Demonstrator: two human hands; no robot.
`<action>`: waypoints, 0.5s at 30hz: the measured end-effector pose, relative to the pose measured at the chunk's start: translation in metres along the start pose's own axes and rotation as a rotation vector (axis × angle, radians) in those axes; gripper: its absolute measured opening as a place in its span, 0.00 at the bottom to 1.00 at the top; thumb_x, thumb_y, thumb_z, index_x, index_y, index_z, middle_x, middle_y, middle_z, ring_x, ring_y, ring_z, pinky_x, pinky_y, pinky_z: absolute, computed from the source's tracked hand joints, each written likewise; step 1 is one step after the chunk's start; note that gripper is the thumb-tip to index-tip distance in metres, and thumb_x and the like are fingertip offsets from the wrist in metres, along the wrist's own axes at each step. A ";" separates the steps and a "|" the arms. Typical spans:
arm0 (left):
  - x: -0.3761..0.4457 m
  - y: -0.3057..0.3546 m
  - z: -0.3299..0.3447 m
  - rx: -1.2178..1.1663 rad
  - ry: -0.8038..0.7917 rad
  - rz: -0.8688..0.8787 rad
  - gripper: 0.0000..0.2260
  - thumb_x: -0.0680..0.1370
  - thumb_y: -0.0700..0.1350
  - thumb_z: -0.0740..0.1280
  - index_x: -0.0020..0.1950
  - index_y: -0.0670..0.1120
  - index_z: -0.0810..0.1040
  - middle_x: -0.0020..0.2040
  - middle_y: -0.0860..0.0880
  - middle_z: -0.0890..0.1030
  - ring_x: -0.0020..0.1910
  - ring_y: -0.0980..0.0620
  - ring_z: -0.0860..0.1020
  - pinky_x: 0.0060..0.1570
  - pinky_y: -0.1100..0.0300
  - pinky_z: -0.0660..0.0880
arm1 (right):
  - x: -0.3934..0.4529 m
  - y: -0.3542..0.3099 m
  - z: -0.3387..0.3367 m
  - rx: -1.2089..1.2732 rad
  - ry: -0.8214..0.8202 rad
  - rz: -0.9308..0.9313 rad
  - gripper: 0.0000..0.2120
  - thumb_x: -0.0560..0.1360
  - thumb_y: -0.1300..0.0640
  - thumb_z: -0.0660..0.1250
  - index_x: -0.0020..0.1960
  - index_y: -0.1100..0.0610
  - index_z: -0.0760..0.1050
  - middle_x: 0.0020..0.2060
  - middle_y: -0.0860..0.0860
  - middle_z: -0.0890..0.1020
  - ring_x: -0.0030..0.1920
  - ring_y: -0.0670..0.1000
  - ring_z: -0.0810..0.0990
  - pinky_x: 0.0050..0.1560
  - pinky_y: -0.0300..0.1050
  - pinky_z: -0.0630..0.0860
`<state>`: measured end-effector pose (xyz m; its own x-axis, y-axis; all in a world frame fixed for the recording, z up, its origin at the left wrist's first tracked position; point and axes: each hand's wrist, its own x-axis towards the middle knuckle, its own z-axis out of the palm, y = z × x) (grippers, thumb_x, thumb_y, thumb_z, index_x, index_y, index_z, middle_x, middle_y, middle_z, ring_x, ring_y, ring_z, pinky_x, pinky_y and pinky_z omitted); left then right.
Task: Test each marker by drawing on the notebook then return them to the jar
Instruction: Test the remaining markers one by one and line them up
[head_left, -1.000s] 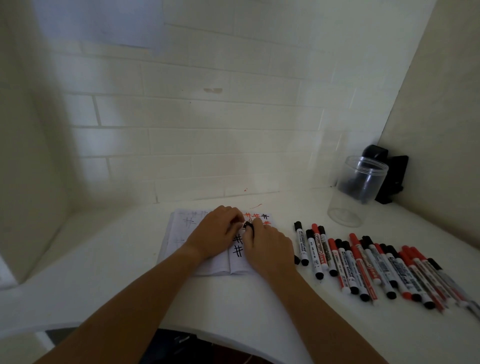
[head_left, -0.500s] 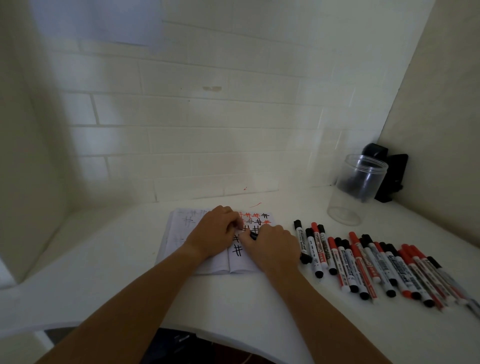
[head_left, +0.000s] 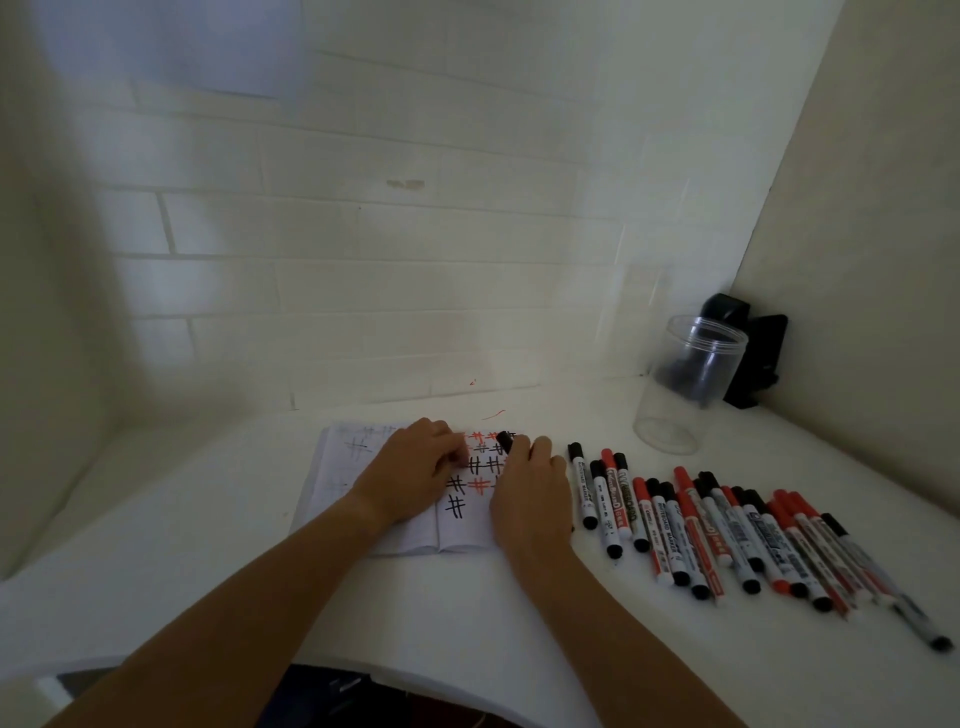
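Observation:
An open notebook (head_left: 345, 483) lies on the white table, its right page covered with black and red hash marks. My left hand (head_left: 410, 475) rests on the notebook's middle, fingers curled over the page. My right hand (head_left: 530, 493) grips a black marker (head_left: 505, 441), whose black end sticks up past my fingers over the top of the right page. Most of that marker is hidden in my hand. Several red and black markers (head_left: 727, 530) lie in a row to the right. The clear plastic jar (head_left: 685, 384) stands upright behind them.
A black object (head_left: 753, 358) stands against the wall in the back right corner, behind the jar. The white table (head_left: 182, 545) curves at its front edge. Tiled wall closes the back, plain walls both sides.
My right hand has slid to the right and slightly up the page with the black marker. More hash marks on the right page now show. My left hand has stayed on the notebook.

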<state>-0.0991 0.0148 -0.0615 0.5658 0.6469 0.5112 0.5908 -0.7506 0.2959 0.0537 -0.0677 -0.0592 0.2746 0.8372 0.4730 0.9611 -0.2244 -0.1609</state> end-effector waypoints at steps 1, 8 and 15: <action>0.000 0.000 0.000 0.020 -0.006 0.014 0.06 0.79 0.41 0.66 0.48 0.52 0.81 0.48 0.56 0.79 0.48 0.57 0.72 0.49 0.63 0.70 | 0.001 0.003 -0.002 -0.036 -0.033 -0.025 0.17 0.78 0.60 0.66 0.65 0.60 0.70 0.55 0.56 0.77 0.51 0.54 0.77 0.51 0.46 0.75; 0.022 0.021 -0.011 0.332 -0.224 0.100 0.06 0.81 0.43 0.61 0.52 0.49 0.77 0.48 0.50 0.77 0.47 0.51 0.73 0.46 0.56 0.71 | 0.014 0.029 -0.013 -0.004 -0.074 -0.023 0.11 0.82 0.52 0.62 0.61 0.57 0.72 0.54 0.54 0.78 0.53 0.53 0.78 0.52 0.47 0.75; 0.053 0.080 0.030 0.264 -0.228 -0.016 0.09 0.80 0.40 0.59 0.58 0.44 0.75 0.53 0.45 0.76 0.55 0.45 0.76 0.49 0.54 0.71 | 0.028 0.083 -0.025 0.100 0.092 -0.092 0.10 0.82 0.50 0.62 0.48 0.56 0.75 0.42 0.53 0.78 0.43 0.53 0.78 0.42 0.46 0.70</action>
<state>-0.0044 -0.0070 -0.0347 0.6518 0.6938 0.3064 0.7120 -0.6989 0.0679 0.1418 -0.0751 -0.0380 0.1910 0.8017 0.5664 0.9760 -0.0938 -0.1964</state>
